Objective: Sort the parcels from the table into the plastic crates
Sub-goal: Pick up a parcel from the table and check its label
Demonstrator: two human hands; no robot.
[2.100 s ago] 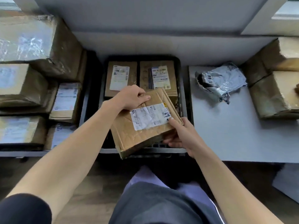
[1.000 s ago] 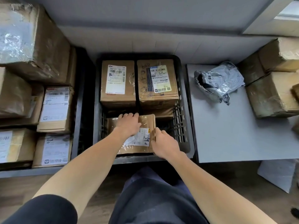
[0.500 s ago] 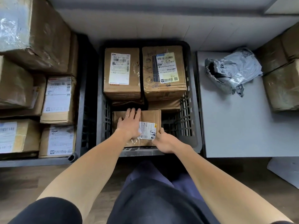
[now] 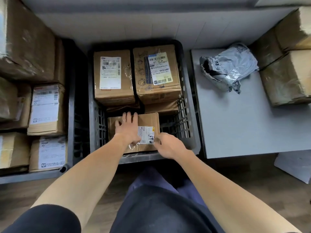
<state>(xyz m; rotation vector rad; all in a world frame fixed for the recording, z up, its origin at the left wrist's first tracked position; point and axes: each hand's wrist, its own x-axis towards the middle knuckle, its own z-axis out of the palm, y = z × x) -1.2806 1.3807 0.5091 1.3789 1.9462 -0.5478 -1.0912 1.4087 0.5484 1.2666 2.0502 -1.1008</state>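
Parcel (image 4: pixel 148 120) — taped cardboard — sits in slatted plastic crate (image 4: pixel 185 101) under left hand (image 4: pixel 127 130).

At twelve o'clock a pale wall (image 4: pixel 151 22) runs across the back, marked with faint upright seams. Up at one o'clock a lighter ledge (image 4: pixel 282 1) juts into the corner of view. A brown wood-grain floor (image 4: pixel 244 179) spreads across the near half, from eight o'clock round to four. On it at four o'clock lies a white block (image 4: pixel 296 167), set askew; what it is I cannot tell. At six o'clock dark blue-grey trousers (image 4: pixel 159 207) cover the middle of the floor. At seven o'clock a black sleeve (image 4: pixel 42 219) fills the near corner.
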